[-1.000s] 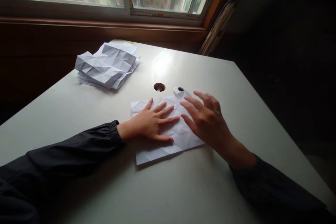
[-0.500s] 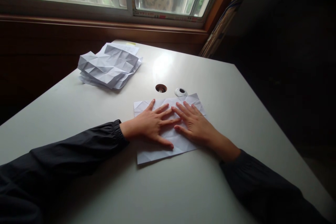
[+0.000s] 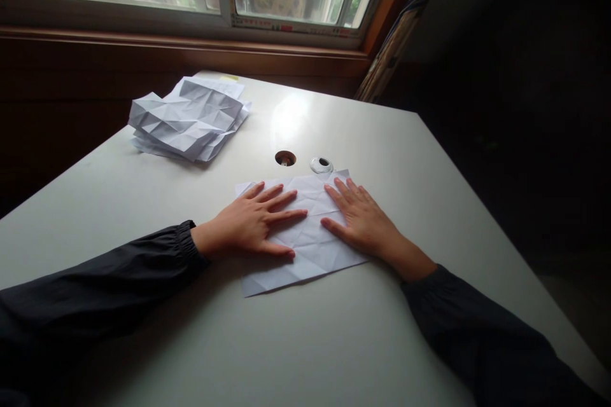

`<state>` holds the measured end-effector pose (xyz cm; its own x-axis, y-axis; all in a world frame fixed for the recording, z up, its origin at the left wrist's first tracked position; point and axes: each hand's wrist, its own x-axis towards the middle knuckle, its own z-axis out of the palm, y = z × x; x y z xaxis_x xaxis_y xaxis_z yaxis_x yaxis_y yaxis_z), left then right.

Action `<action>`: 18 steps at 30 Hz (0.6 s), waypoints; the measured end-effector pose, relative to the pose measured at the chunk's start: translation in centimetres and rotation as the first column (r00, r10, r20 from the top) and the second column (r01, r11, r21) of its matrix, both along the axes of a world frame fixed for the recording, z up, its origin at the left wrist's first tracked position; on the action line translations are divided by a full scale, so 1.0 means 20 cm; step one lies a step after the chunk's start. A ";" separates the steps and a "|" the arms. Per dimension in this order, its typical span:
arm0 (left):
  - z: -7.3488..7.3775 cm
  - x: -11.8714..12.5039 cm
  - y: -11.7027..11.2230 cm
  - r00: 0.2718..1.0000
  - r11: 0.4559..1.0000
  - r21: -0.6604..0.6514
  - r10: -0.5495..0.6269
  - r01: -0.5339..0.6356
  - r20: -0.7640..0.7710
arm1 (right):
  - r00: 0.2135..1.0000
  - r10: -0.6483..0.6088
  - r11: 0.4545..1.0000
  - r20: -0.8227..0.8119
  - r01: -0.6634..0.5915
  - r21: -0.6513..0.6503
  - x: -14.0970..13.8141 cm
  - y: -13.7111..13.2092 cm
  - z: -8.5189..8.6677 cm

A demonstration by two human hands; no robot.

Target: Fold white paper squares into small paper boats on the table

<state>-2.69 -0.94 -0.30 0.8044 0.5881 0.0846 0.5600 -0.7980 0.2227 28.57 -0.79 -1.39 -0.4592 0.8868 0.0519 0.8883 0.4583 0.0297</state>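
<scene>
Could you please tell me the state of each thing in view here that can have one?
Left hand: open, flat on the sheet, fingers spread.
Right hand: open, flat on the sheet, fingers spread.
Creased white paper sheet: unfolded, lying flat, covered in fold lines.
Crumpled paper stack: loosely piled, heavily creased.
Round table hole: uncovered.

right hand (image 3: 365, 226) | lowered flat onto creased paper (image 3: 310, 254) | farther from left hand (image 3: 245, 222)
</scene>
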 end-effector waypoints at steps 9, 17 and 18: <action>-0.03 -0.04 0.00 0.997 0.996 0.040 0.082 -0.081 -0.015 | 0.999 -0.042 0.999 0.007 0.042 -0.002 0.08 0.05 -0.03; 0.01 -0.21 -0.11 0.987 0.986 0.050 0.161 -0.161 0.009 | 0.995 -0.102 0.995 -0.008 0.102 0.011 0.06 -0.01 0.00; 0.02 -0.24 -0.13 0.987 0.985 0.050 0.162 -0.162 0.004 | 0.993 -0.121 0.993 -0.011 0.121 0.011 0.04 -0.03 0.01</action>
<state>-7.41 -3.63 0.13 0.6988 0.7056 0.1175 0.6828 -0.7070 0.1845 29.40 -1.38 -1.28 -0.3478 0.9352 0.0663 0.9376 0.3469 0.0251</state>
